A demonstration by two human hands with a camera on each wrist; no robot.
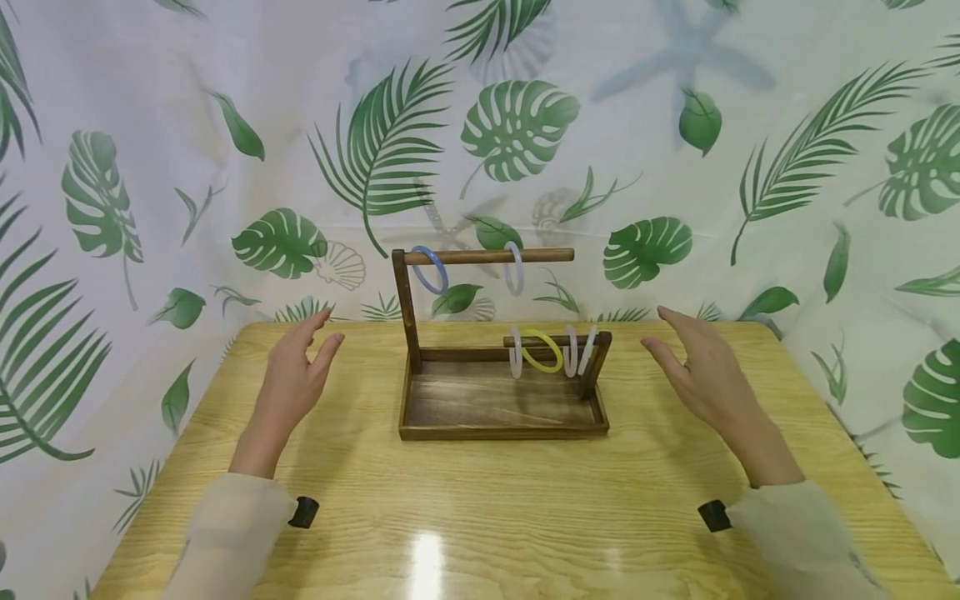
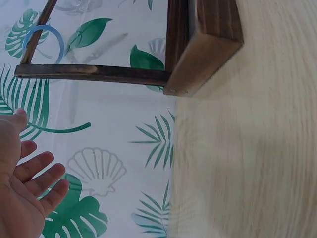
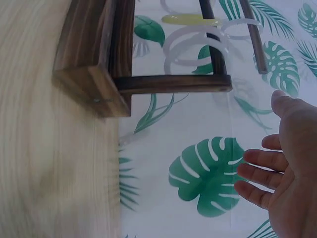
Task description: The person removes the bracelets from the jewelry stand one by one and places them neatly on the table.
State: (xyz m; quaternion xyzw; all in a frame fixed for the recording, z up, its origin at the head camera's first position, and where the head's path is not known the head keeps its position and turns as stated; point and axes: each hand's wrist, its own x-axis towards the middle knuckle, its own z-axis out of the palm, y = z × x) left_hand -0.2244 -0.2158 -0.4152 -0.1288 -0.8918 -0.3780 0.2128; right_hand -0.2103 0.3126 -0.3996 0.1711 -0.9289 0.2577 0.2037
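A dark wooden stand [image 1: 502, 433] with a tray base sits on the table, a tall bar on its left post and a short bar on its right. On the tall bar hang a blue bangle [image 1: 430, 270] and a whitish bangle [image 1: 513, 268]. The short bar carries a yellow bangle [image 1: 542, 351] among several pale ones, such as a lilac bangle [image 1: 571, 352]. My left hand [image 1: 294, 371] hovers left of the stand, fingers relaxed, holding nothing. To the right, my right hand [image 1: 705, 375] is likewise relaxed, apart from the stand.
The stand rests toward the back of a light wooden table [image 1: 495, 508]. Behind and around it hangs a white curtain [image 1: 570, 200] printed with green leaves. Black bands [image 1: 303, 512] show at both sleeve cuffs.
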